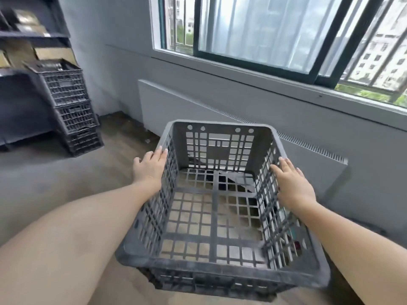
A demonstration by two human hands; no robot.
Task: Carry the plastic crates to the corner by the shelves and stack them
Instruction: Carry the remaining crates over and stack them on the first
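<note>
Pressing flat, straight-fingered, left hand [151, 165] and right hand [293, 183] carry one crate [217, 264]; three stacked crates [72, 106] beside shelves [26, 36].

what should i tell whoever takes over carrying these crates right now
Left hand and right hand: fingers straight, pressed flat on opposite side walls of the empty grey crate, carrying it between them.
Done: a stack of crates already stands in the corner beside the shelves.
Left: walk this crate over and set it on top of the stack.
</note>
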